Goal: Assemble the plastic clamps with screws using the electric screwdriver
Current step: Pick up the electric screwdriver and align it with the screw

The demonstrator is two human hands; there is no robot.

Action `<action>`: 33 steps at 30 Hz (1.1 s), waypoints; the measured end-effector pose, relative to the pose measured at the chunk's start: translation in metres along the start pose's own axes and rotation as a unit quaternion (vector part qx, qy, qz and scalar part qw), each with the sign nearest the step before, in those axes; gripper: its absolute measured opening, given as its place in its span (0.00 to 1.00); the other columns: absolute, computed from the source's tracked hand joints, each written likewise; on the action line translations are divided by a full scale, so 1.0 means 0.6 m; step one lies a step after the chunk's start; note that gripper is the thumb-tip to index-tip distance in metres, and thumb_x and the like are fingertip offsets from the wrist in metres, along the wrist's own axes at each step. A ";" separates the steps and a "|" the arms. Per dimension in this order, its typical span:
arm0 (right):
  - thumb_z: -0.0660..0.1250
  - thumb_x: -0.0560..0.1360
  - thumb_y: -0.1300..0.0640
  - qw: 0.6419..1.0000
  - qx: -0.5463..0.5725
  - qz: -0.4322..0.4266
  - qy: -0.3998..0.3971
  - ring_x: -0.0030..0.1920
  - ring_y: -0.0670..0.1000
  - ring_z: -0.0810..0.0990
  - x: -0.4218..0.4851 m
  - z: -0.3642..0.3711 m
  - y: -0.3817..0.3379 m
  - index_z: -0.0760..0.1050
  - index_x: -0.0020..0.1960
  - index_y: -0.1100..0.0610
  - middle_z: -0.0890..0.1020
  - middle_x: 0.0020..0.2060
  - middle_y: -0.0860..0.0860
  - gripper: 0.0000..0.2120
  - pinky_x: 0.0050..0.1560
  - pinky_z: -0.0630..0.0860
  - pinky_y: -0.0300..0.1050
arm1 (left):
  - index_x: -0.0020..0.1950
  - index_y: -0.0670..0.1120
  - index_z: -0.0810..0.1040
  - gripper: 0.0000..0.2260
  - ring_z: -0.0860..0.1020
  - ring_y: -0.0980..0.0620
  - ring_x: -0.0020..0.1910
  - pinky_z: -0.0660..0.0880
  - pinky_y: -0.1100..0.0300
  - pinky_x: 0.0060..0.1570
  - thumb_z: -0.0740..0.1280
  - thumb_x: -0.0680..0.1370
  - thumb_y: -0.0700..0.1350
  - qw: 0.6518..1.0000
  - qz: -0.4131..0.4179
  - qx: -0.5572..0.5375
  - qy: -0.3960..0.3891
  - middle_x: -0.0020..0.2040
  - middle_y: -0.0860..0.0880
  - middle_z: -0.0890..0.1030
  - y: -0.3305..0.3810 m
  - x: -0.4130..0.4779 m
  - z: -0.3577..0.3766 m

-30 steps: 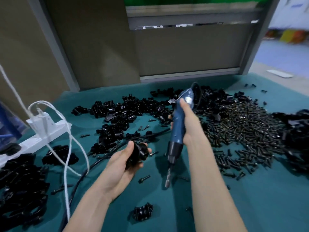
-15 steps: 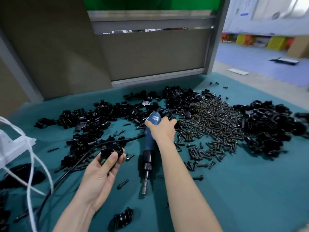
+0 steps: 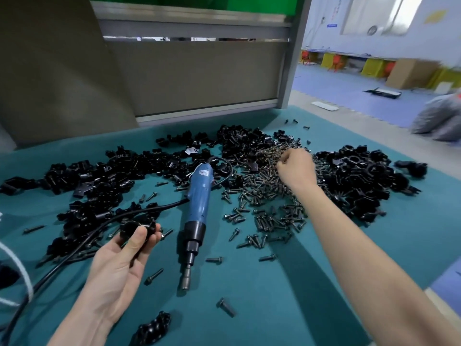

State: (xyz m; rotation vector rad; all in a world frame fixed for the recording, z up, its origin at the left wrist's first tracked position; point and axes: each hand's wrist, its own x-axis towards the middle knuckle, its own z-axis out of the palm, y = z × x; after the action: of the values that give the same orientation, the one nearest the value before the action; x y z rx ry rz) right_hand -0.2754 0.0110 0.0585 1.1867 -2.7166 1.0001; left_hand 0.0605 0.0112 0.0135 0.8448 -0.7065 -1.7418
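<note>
Black plastic clamp (image 3: 137, 227) sits gripped in the fingertips of the left hand (image 3: 119, 263), low over the green mat (image 3: 411, 233) on the near left. Just right of it the electric screwdriver (image 3: 198, 208) lies flat, free of both hands, its long axis running away from the person, bit end nearest. Farther right the right hand (image 3: 296, 168) digs into the screw pile (image 3: 264, 193), fingers curled downward, and whether they pinch a screw cannot be told; that hand is nearer the tool's grip.

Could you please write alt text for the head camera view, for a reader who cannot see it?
A person's right hand reaches into a pile of screws on a teal table, while the left hand holds a black plastic clamp. A blue electric screwdriver lies between them.
</note>
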 end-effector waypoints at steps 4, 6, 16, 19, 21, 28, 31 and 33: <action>0.63 0.74 0.67 0.994 -0.096 0.035 -0.047 0.43 0.60 0.80 0.019 -0.028 0.056 0.80 0.49 0.65 0.82 0.47 0.62 0.09 0.45 0.79 0.51 | 0.54 0.37 0.77 0.15 0.84 0.53 0.40 0.80 0.65 0.43 0.67 0.69 0.40 1.000 0.012 0.022 -0.013 0.42 0.44 0.86 -0.003 -0.006 0.005; 0.63 0.74 0.67 0.991 -0.117 0.031 -0.061 0.46 0.61 0.80 0.021 -0.025 0.074 0.80 0.49 0.65 0.81 0.48 0.61 0.08 0.48 0.80 0.53 | 0.56 0.41 0.79 0.15 0.84 0.52 0.41 0.81 0.63 0.43 0.67 0.69 0.40 0.999 0.017 0.043 -0.019 0.43 0.43 0.86 -0.005 -0.009 0.006; 0.66 0.78 0.60 0.999 -0.011 -0.022 0.032 0.43 0.54 0.75 0.019 -0.001 0.100 0.80 0.51 0.57 0.79 0.46 0.54 0.05 0.44 0.72 0.47 | 0.54 0.43 0.80 0.13 0.84 0.51 0.40 0.81 0.62 0.43 0.67 0.70 0.41 0.997 0.019 0.060 -0.051 0.43 0.42 0.85 -0.008 -0.018 0.009; 0.67 0.77 0.63 0.996 0.081 -0.037 0.015 0.43 0.52 0.80 0.014 -0.003 0.085 0.82 0.52 0.59 0.82 0.43 0.54 0.06 0.50 0.77 0.45 | 0.54 0.43 0.79 0.13 0.83 0.51 0.38 0.81 0.62 0.41 0.67 0.70 0.42 0.995 0.019 0.075 -0.060 0.41 0.42 0.84 -0.010 -0.017 0.010; 0.67 0.77 0.65 0.993 0.113 -0.034 -0.012 0.44 0.51 0.81 0.009 -0.004 0.071 0.82 0.51 0.58 0.83 0.43 0.53 0.07 0.51 0.77 0.43 | 0.54 0.42 0.78 0.14 0.82 0.52 0.35 0.81 0.63 0.38 0.67 0.69 0.42 0.994 0.024 0.084 -0.062 0.39 0.43 0.84 -0.013 -0.016 0.011; 0.72 0.72 0.67 0.933 0.331 0.000 -0.144 0.37 0.48 0.84 -0.036 -0.015 0.016 0.81 0.47 0.62 0.85 0.38 0.55 0.05 0.43 0.81 0.37 | 0.55 0.41 0.77 0.15 0.79 0.56 0.32 0.79 0.67 0.39 0.68 0.69 0.41 0.995 0.048 0.060 -0.062 0.38 0.44 0.84 -0.011 -0.010 0.003; 0.71 0.71 0.70 0.889 0.407 -0.006 -0.209 0.38 0.49 0.84 -0.070 -0.024 -0.025 0.82 0.48 0.63 0.86 0.37 0.54 0.07 0.44 0.81 0.37 | 0.55 0.41 0.77 0.15 0.79 0.56 0.33 0.79 0.66 0.39 0.68 0.68 0.41 0.995 0.041 0.063 -0.071 0.40 0.44 0.85 -0.010 -0.012 0.006; 0.70 0.71 0.72 0.861 0.440 -0.019 -0.254 0.38 0.50 0.83 -0.097 -0.031 -0.056 0.82 0.46 0.60 0.85 0.37 0.55 0.09 0.45 0.81 0.38 | 0.54 0.41 0.78 0.15 0.79 0.57 0.33 0.79 0.66 0.39 0.69 0.68 0.40 0.994 0.038 0.069 -0.081 0.42 0.43 0.85 -0.009 -0.017 0.012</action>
State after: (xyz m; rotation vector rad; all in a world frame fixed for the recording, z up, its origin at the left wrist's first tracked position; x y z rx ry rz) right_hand -0.2161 0.0423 0.0770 1.8030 -2.5405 2.3662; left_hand 0.0542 0.0232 0.0156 0.7639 -0.9642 -1.7211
